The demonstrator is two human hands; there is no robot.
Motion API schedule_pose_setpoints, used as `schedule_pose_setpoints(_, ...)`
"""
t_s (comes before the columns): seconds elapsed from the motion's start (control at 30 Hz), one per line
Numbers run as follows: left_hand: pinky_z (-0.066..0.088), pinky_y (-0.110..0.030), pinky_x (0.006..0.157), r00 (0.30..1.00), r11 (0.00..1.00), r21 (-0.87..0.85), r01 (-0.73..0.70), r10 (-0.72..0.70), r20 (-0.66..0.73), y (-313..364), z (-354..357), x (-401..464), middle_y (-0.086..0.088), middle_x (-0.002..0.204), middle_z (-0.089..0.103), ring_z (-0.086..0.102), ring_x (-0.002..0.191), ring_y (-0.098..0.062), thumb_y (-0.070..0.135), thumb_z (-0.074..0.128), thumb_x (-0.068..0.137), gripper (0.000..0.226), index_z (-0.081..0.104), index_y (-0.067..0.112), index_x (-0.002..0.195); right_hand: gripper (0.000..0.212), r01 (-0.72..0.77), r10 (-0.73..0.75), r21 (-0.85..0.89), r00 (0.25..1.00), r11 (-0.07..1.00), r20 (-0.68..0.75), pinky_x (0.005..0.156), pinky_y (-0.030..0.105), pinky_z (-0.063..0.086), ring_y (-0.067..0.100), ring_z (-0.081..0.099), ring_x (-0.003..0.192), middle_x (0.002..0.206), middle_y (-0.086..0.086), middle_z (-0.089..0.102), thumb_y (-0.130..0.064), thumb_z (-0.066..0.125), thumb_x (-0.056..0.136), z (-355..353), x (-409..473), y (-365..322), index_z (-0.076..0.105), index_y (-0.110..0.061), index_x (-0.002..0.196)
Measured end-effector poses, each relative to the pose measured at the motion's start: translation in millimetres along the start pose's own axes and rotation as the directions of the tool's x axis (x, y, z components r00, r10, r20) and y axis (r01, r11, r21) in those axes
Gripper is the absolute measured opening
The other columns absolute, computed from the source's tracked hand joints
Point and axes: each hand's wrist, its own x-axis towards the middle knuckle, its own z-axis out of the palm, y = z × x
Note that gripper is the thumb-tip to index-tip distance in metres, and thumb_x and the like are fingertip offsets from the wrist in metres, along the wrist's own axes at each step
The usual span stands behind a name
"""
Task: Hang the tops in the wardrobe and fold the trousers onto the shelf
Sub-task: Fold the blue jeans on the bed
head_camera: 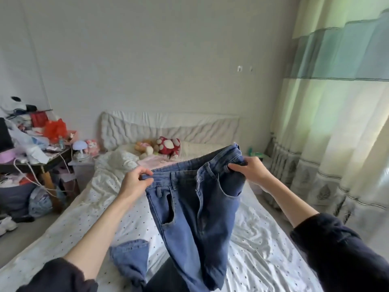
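Note:
A pair of blue jeans [195,209] hangs in the air above the bed, held up by its waistband with the front facing me. My left hand [135,182] pinches the waistband's left end. My right hand [250,170] grips the waistband's right end, fingers curled round the denim. The legs droop down onto the sheet, and one leg end [130,258] lies crumpled at the lower left. A dark garment [166,277] shows under the jeans at the bottom edge. No wardrobe or shelf is in view.
The bed [259,245] has a white dotted sheet, a bunched quilt [113,165] and plush toys [168,146] by the headboard. A cluttered table [35,148] and bags stand at the left. Curtains [336,123] hang at the right.

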Motion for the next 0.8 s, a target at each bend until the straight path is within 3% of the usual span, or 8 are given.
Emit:
schedule_pose_setpoints(0.1,0.048,-0.037,0.092,0.988,0.989,-0.109,-0.101,0.087,-0.127,52.0,-25.2,33.7,-0.009,0.107,0.064,0.059,0.1,-0.024,-0.006,0.068,0.079,0.033,0.059,0.018,0.101,0.029,0.057,-0.051,0.057,0.994,0.997,-0.097,0.055,0.028,0.033,0.017,0.043,0.062,0.066,0.006,0.05,-0.023,0.072,0.081,-35.3,14.9,-52.2,0.059,0.001,0.069)
schedule_pose_setpoints(0.17,0.045,-0.032,0.097,0.964,0.97,-0.169,-0.176,0.135,-0.229,99.0,-49.3,57.5,-0.007,0.114,0.062,0.058,0.105,-0.021,-0.006,0.068,0.078,0.039,0.062,0.01,0.113,0.023,0.153,-0.13,0.107,0.973,0.982,-0.192,0.056,0.029,0.033,0.017,0.043,0.066,0.068,0.006,0.049,-0.018,0.07,0.081,-61.4,26.2,-95.3,0.056,-0.004,0.068)
schedule_pose_setpoints(0.27,0.046,-0.032,0.096,0.911,0.941,-0.204,-0.269,0.18,-0.372,164.6,-84.5,86.1,-0.014,0.111,0.067,0.06,0.093,-0.02,-0.004,0.071,0.076,0.037,0.066,0.003,0.112,0.014,0.295,-0.227,0.156,0.91,0.943,-0.348,0.066,0.035,0.047,0.018,0.051,0.073,0.073,0.008,0.057,-0.011,0.07,0.079,-99.5,39.5,-152.5,0.063,0.001,0.075)
schedule_pose_setpoints(0.33,0.047,-0.027,0.083,0.867,0.912,-0.207,-0.353,0.236,-0.439,212.7,-109.0,96.0,-0.012,0.103,0.068,0.057,0.084,-0.017,-0.002,0.071,0.077,0.034,0.068,0.005,0.109,0.013,0.375,-0.278,0.156,0.858,0.914,-0.431,0.074,0.04,0.052,0.019,0.054,0.076,0.078,0.01,0.061,-0.009,0.07,0.078,-127.4,42.8,-191.5,0.066,0.003,0.083)
schedule_pose_setpoints(0.4,0.041,-0.021,0.071,0.812,0.896,-0.155,-0.417,0.291,-0.505,254.9,-129.4,99.5,-0.008,0.095,0.065,0.053,0.083,-0.014,0.001,0.07,0.079,0.031,0.068,0.007,0.11,0.012,0.446,-0.344,0.102,0.799,0.889,-0.494,0.069,0.036,0.051,0.019,0.053,0.074,0.074,0.009,0.059,-0.011,0.071,0.077,-147.4,40.6,-225.3,0.065,-0.001,0.078)
schedule_pose_setpoints(0.53,0.037,-0.019,0.075,0.703,0.852,-0.088,-0.515,0.362,-0.612,313.2,-166.5,97.5,-0.012,0.102,0.069,0.054,0.083,-0.016,0.005,0.068,0.081,0.03,0.068,0.011,0.11,0.038,0.526,-0.435,-0.022,0.677,0.85,-0.594,0.049,0.027,0.031,0.015,0.04,0.057,0.057,-0.001,0.045,-0.019,0.074,0.078,-172.4,28.1,-277.9,0.044,-0.015,0.055)
schedule_pose_setpoints(0.7,0.04,-0.019,0.08,0.621,0.78,-0.088,-0.619,0.418,-0.663,352.8,-194.7,84.9,-0.011,0.103,0.069,0.056,0.086,-0.015,0.003,0.069,0.081,0.03,0.068,0.011,0.11,0.037,0.553,-0.44,-0.082,0.554,0.829,-0.707,0.062,0.028,0.035,0.023,0.046,0.069,0.06,-0.003,0.047,-0.026,0.072,0.08,-197.8,14.9,-314.9,0.043,-0.019,0.057)
schedule_pose_setpoints(0.8,0.042,-0.02,0.081,0.577,0.723,-0.067,-0.688,0.489,-0.654,372.1,-198.2,75.1,-0.008,0.098,0.068,0.059,0.086,-0.016,0.003,0.068,0.081,0.028,0.068,0.011,0.108,0.024,0.53,-0.435,-0.135,0.496,0.837,-0.751,0.066,0.03,0.041,0.025,0.052,0.077,0.07,0.005,0.055,-0.028,0.071,0.082,-217.6,4.4,-326.1,0.056,-0.014,0.07)
